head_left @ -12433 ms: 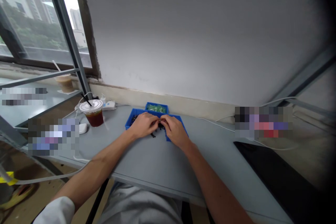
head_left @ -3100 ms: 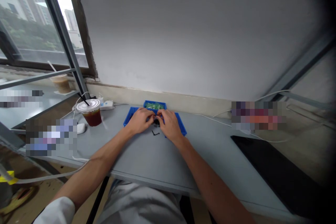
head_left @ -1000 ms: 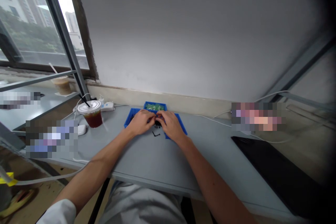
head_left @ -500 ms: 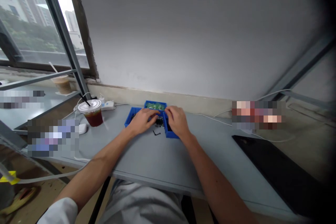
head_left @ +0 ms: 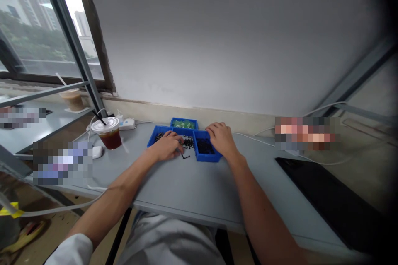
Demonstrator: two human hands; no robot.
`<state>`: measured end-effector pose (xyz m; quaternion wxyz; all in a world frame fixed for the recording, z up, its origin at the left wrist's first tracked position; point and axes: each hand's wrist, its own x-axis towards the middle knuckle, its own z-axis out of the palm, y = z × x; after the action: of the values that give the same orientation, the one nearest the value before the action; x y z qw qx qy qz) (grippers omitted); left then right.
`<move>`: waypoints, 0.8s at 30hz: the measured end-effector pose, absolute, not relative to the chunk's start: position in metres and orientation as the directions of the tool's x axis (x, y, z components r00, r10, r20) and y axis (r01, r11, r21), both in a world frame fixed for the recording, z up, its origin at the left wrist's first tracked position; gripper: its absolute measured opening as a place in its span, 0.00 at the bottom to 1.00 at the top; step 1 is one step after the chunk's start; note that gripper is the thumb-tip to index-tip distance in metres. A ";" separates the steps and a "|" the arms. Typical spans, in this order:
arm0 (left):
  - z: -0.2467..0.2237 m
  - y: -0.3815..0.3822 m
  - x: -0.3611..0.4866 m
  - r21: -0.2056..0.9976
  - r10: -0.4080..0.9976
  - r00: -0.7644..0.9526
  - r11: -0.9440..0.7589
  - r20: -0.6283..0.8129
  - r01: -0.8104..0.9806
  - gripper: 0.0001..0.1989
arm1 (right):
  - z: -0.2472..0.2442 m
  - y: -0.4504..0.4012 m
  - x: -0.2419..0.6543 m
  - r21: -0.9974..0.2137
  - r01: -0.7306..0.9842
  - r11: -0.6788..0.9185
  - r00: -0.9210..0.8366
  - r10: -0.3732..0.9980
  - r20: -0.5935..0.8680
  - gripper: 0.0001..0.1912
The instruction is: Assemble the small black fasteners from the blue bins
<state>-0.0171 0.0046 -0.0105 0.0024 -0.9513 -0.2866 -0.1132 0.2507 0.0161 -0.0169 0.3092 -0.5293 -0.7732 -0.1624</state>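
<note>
My left hand (head_left: 168, 146) reaches over the inner edge of the left blue bin (head_left: 152, 137), its fingers bent and slightly apart beside a small pile of black parts (head_left: 188, 143). One thin, bent black piece (head_left: 185, 157) lies on the table just below those fingertips. My right hand (head_left: 222, 138) is at the far right corner of the right blue bin (head_left: 207, 158), fingers loosely bent and apart, with nothing visible in them. That bin contains small dark parts (head_left: 205, 146). Behind stands a blue bin (head_left: 184, 119) with green-looking contents.
A lidded cup of dark drink (head_left: 109, 134) with a straw stands left, near a white power strip (head_left: 127, 124) and a white mouse-like object (head_left: 98, 152). A black flat panel (head_left: 323, 198) lies right. White cables run along the wall (head_left: 236, 49).
My right hand has moved right, uncovering the right bin. My left hand has shifted slightly left and down, its fingers now lower beside the black parts.
</note>
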 end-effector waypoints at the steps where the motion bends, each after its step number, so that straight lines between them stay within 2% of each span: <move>1: -0.011 0.005 -0.017 0.057 0.549 0.811 -0.833 0.199 0.550 0.08 | -0.016 0.016 0.250 -0.084 0.918 0.387 -0.246 0.725 0.644 0.16; 6: -0.013 0.005 -0.016 0.021 0.586 0.794 -0.807 0.164 0.591 0.06 | -0.011 0.013 0.243 -0.089 0.898 0.431 -0.295 0.741 0.603 0.17; 11: -0.017 0.006 -0.013 0.015 0.590 0.784 -0.801 0.193 0.599 0.07 | -0.012 0.008 0.230 -0.078 0.867 0.492 -0.339 0.698 0.631 0.17; 19: -0.019 0.004 -0.013 -0.072 0.588 0.771 -0.782 0.244 0.619 0.06 | -0.006 -0.005 0.208 -0.078 0.775 0.627 -0.444 0.629 0.638 0.14; 21: -0.018 0.005 -0.012 -0.056 0.584 0.755 -0.778 0.298 0.625 0.07 | -0.006 -0.008 0.204 -0.080 0.748 0.659 -0.481 0.621 0.619 0.12; 24: -0.017 0.008 -0.011 0.036 0.597 0.699 -0.770 0.394 0.637 0.08 | -0.008 -0.010 0.199 -0.078 0.715 0.695 -0.526 0.608 0.595 0.07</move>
<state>-0.0107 0.0077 -0.0167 0.0517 -0.9202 -0.3354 -0.1951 0.1987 -0.0100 -0.0082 0.3035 -0.3807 -0.8690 -0.0882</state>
